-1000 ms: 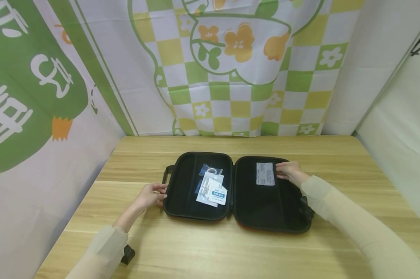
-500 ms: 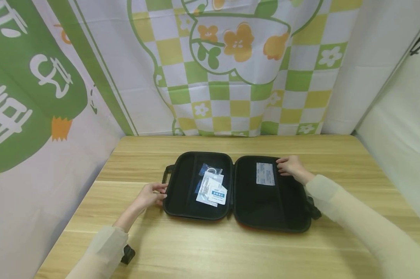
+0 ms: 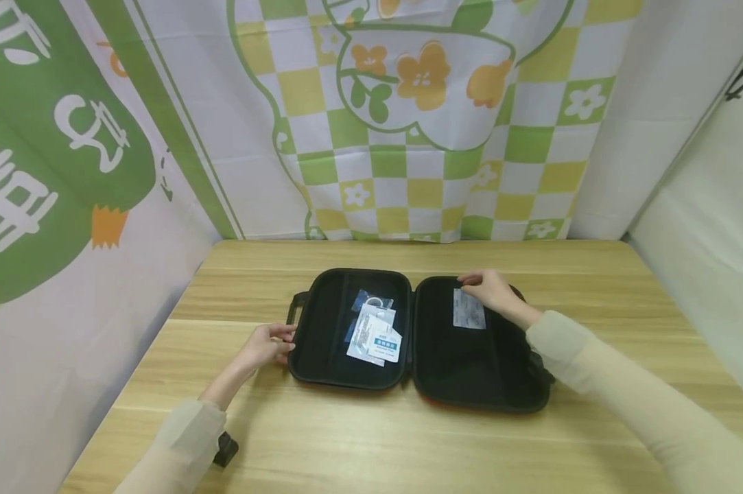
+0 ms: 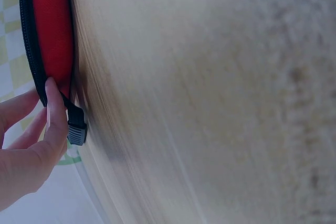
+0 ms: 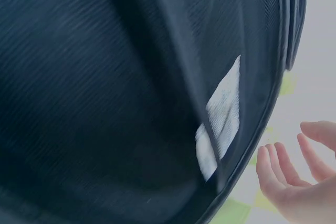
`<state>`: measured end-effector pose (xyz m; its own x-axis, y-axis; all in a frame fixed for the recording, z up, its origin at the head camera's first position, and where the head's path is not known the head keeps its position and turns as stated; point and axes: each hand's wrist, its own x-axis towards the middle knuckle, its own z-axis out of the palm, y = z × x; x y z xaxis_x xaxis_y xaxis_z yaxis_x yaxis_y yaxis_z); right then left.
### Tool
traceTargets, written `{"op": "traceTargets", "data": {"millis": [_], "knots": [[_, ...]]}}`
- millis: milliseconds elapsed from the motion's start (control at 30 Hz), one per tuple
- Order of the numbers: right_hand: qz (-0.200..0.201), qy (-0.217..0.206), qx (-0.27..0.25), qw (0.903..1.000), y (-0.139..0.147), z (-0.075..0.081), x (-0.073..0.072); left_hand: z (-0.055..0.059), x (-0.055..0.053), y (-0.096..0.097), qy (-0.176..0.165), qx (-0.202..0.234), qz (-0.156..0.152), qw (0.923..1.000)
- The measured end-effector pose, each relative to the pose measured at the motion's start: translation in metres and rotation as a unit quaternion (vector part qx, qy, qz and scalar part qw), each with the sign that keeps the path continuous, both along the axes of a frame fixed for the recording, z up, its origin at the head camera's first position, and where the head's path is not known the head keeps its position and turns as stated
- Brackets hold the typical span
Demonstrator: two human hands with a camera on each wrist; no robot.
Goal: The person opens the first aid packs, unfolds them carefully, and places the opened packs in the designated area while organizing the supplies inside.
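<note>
A black-lined zip case (image 3: 457, 374) lies unfolded on the table, its outer side red (image 4: 52, 30) in the left wrist view. My left hand (image 3: 265, 348) pinches the case's left rim beside the carry handle (image 3: 293, 310), thumb on the red shell. White printed packets, one an alcohol pad sachet (image 3: 386, 345), lie in the left half with a blue-clear packet (image 3: 365, 300) containing a white ring. A silvery packet (image 3: 468, 310) sits partly behind a dark band (image 5: 186, 66) in the right half. Above that half's far rim is my right hand (image 3: 493, 291), fingers loosely bent, holding nothing.
The wooden table (image 3: 322, 439) extends around the case. A patterned curtain (image 3: 408, 151) hangs behind its far edge, and white cloth walls (image 3: 711, 226) stand on both sides. A black device (image 3: 226, 449) is by the left sleeve.
My right hand has left the band beside the silvery packet and moved left, over the packet's far end. The packet stays in place. My left hand and the case look unchanged.
</note>
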<state>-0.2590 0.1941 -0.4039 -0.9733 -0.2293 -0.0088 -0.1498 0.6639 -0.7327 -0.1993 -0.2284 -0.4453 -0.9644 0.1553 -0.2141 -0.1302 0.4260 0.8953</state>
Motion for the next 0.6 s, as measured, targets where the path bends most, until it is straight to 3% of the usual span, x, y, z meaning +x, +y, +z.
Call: {"op": "traceTargets", "data": {"millis": [200,367,600], "knots": [[0.036,-0.023,-0.035,0.9985,-0.027,0.0,0.0,-0.002,-0.001,-0.001,0.002,-0.003,-0.004,1.0],[0.073,-0.011,-0.041,0.9964,-0.051,0.003,0.002,-0.002,-0.001,-0.001,0.004,-0.001,-0.005,1.0],[0.105,-0.024,-0.05,0.993,-0.079,0.006,0.005,-0.002,-0.001,-0.001,0.005,-0.005,-0.005,1.0]]}}
